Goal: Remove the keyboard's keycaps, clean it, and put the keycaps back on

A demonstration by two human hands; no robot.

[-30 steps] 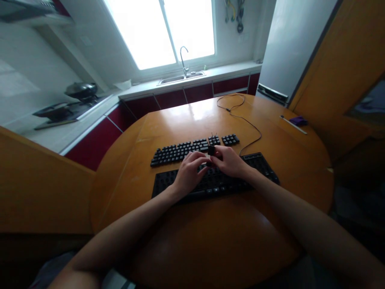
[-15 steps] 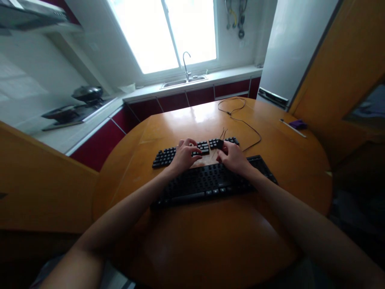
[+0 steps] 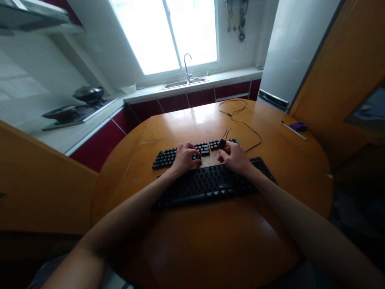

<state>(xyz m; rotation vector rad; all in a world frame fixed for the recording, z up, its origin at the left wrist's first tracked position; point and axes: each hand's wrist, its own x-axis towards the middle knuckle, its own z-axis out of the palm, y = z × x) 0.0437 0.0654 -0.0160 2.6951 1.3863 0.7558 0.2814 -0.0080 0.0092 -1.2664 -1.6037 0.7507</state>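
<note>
My left hand [image 3: 184,158] is at the near edge of the laid-out black keycaps [image 3: 165,157], thumb and fingertips closed around a dark keycap [image 3: 196,157] at the end of a row. Pinched in my right hand [image 3: 236,156] is a keycap puller with a black block handle [image 3: 222,144]; its thin wires point away from me, over the right-hand keycaps. Below both hands lies the black keyboard [image 3: 207,180]. Most of it is stripped of keycaps, with a few left along its front row. My right wrist hides part of its right side.
All this is on an oval wooden table [image 3: 195,237]. The keyboard cable [image 3: 251,129] curls toward the far edge. A thin white stick [image 3: 293,130] and a purple cloth [image 3: 298,126] lie at the right. Beyond are a counter with a sink [image 3: 176,84], a stove with pans, and a fridge.
My hands were together over the keyboard and have parted. The left went left and forward to the laid-out keycaps; the right moved slightly right, still with the puller. The view tilted up a little.
</note>
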